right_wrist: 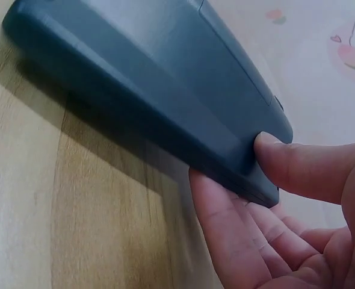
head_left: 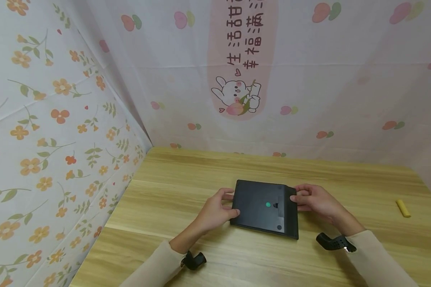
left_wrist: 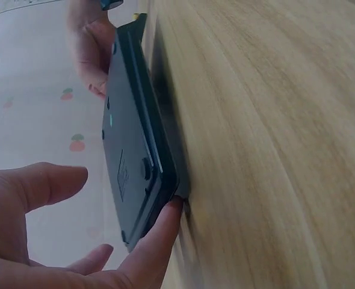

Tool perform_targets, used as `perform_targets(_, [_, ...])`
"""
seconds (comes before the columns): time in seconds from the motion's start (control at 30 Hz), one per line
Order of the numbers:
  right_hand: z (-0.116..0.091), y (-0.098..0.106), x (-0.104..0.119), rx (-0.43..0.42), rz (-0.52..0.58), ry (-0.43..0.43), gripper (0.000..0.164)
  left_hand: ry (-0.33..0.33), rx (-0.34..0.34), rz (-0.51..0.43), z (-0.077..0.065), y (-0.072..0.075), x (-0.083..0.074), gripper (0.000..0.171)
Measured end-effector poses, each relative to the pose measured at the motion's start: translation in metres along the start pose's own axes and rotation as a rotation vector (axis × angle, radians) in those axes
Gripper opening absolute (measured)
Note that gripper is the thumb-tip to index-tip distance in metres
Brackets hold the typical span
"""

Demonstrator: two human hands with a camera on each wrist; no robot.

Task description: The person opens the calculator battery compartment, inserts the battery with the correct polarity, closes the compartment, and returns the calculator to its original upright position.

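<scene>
- Black device [head_left: 251,203]: over the middle of the counter [head_left: 158,207], apart from its back edge; right end raised
- Yellow stick [head_left: 403,208]: near the counter's right edge, well apart from the device
- Right hand [head_left: 319,203]: grip pinches the device
- Left hand [head_left: 215,211]: grip spread, one fingertip touching the device
- Condition: underside up, green dot [head_left: 267,204], round feet [head_left: 279,227], sloping strip

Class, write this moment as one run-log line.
right hand: pinches black device | left hand: touches opposite edge | battery cover: facing up | yellow object: on table, right side

Homelike corner: floral cloth hanging [head_left: 54,137], wood-grain table [head_left: 158,203].
</scene>
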State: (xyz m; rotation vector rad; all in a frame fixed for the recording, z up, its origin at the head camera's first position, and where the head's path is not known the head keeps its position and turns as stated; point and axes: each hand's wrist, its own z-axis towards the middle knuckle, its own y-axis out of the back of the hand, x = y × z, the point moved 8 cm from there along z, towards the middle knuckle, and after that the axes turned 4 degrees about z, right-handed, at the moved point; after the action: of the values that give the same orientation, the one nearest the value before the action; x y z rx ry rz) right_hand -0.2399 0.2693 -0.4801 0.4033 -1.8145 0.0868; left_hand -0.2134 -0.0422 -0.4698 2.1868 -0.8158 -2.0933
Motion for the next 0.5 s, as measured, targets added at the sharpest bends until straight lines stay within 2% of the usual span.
perform_targets(0.27, [0.0011,0.0033,-0.0021,-0.049,-0.108,-0.010,0.061,-0.007,-0.014,0.040,-0.0004,0.0013,-0.0030,0.066])
perform_targets(0.5, [0.0027,0.0021,-0.0018,-0.038,-0.105,0.011,0.055,-0.003,-0.013,0.059,0.0007,0.0005,-0.0040,0.065])
